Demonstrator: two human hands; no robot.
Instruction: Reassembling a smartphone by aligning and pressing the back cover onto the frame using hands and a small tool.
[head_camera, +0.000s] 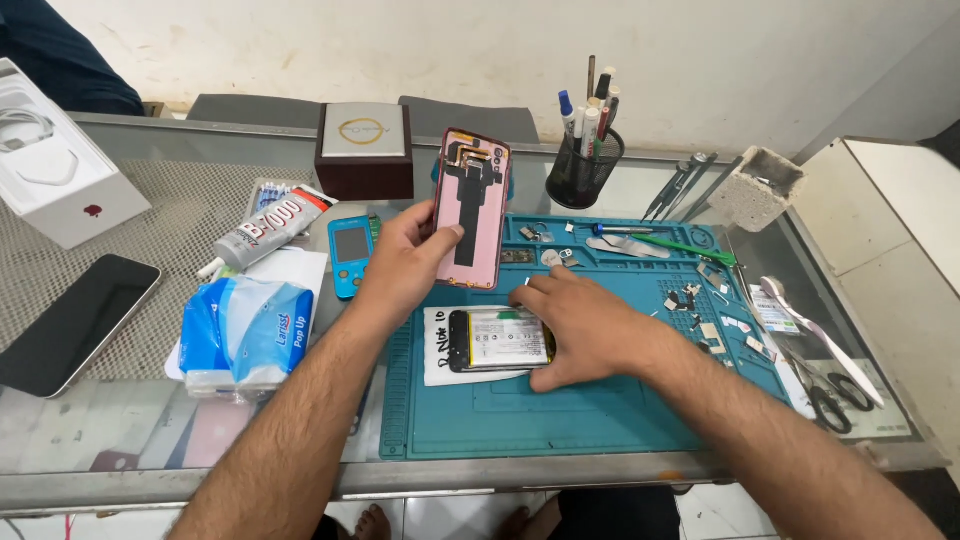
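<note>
- Our left hand (405, 262) holds a pink phone back cover (471, 207) upright above the far edge of the teal work mat (560, 410), fingers closed round its left edge, thumb pressed on its inner face
- The cover's inside faces us, with a black strip and copper-coloured flex parts near its top
- Our right hand (580, 330) lies palm down on the mat, fingers curled onto the right end of an opened phone body (497, 340); we cannot tell whether it grips or only presses
- The phone body lies flat on a white paper slip (440, 350), its battery showing
- Small screws and metal parts (700, 310) are scattered over the mat's right side, tweezers (625, 243) at its far edge
- Left of the mat we see a blue tissue pack (245, 335), a glue tube (265, 232), a small blue device (351, 255) and a dark phone (75, 322) lying screen up
- A black mesh pen cup (583, 170) stands behind the mat; scissors (835, 390) lie at the right
</note>
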